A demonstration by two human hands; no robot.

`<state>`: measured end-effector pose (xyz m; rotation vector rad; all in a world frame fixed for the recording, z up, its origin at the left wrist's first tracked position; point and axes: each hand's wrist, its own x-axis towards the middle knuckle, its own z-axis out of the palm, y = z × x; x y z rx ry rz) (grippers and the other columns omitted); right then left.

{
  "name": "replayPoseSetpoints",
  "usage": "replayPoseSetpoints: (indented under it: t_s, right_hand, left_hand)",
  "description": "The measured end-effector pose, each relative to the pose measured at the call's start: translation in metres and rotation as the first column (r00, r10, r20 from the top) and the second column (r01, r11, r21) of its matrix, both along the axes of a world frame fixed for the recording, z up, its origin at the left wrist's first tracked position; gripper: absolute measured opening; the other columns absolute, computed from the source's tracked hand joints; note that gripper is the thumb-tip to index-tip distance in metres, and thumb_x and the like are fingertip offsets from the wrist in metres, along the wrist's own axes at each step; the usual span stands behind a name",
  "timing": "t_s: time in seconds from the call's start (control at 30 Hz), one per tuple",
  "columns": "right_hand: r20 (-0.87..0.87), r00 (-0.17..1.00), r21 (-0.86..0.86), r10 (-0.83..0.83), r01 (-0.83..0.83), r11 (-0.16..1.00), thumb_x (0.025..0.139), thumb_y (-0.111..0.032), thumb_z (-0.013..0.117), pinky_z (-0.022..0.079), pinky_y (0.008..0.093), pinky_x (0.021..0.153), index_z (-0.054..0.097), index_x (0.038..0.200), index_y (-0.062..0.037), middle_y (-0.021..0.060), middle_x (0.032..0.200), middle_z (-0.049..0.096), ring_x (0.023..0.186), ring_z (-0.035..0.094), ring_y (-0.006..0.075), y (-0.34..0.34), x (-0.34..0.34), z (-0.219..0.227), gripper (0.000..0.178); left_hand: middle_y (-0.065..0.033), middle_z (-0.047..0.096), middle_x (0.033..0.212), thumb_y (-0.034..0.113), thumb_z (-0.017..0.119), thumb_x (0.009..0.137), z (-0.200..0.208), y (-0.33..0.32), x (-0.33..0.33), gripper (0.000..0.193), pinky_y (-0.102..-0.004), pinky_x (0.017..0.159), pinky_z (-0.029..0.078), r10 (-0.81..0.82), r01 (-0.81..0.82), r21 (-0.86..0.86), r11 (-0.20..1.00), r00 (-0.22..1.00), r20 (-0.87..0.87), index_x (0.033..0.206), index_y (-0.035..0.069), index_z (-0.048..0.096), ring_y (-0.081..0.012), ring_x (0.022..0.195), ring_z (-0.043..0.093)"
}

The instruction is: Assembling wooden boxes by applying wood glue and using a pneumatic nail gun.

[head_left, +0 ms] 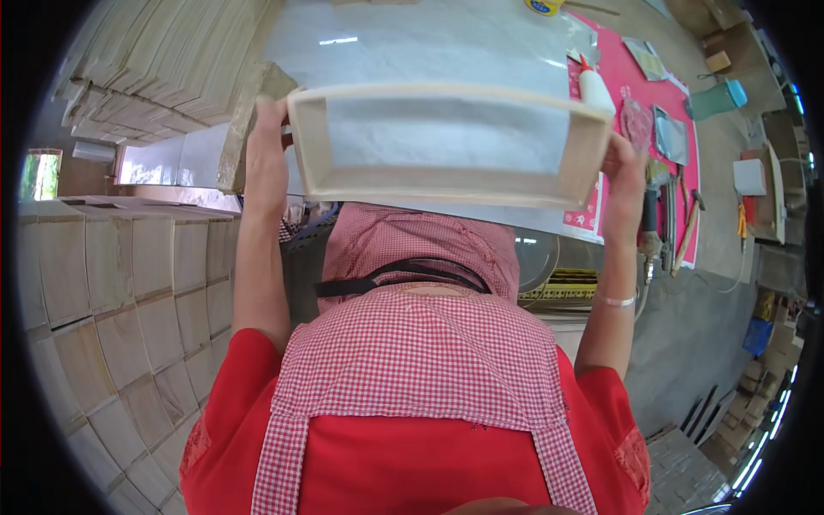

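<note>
A pale wooden rectangular frame [438, 190] is held up level in front of me, above the near edge of the worktable [412, 56]. The grey-white tabletop shows through its open middle. At the frame's left end my left hand [269, 146] grips the short side, the fingertips partly hidden behind the wood. My right hand [624, 172] is closed round the right end. Just beyond the frame's right corner is a white squeeze bottle with a red tip [594, 88], its lower part hidden by the frame.
Stacked wooden panels [172, 51] rise at the far left, with rows of wooden boxes [112, 266] nearer. A pink cloth [614, 43] covers the table's right side, holding silvery packets [669, 136] and a hammer [689, 227]. A teal cup [719, 99] lies beyond it.
</note>
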<state>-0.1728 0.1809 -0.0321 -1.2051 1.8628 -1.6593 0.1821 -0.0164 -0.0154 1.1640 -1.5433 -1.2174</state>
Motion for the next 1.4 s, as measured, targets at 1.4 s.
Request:
replayPoseSetpoints:
  t_s: [1.4]
  right_hand:
    - [-0.693, 0.684, 0.32, -0.228, 0.575, 0.753, 0.078, -0.035, 0.079, 0.05, 0.0451, 0.086, 0.059, 0.117, 0.0027, 0.0226, 0.108, 0.065, 0.094, 0.065, 0.0358, -0.097, -0.114, -0.086, 0.058]
  left_hand:
    - [-0.0031, 0.064, 0.087, 0.011, 0.052, 0.101, -0.05, 0.045, 0.015, 0.022, -0.0246, 0.077, 0.045, 0.238, -0.237, -0.148, 0.96, 0.971, -0.011, 0.085, 0.0, 0.063, -0.0086, 0.079, 0.056]
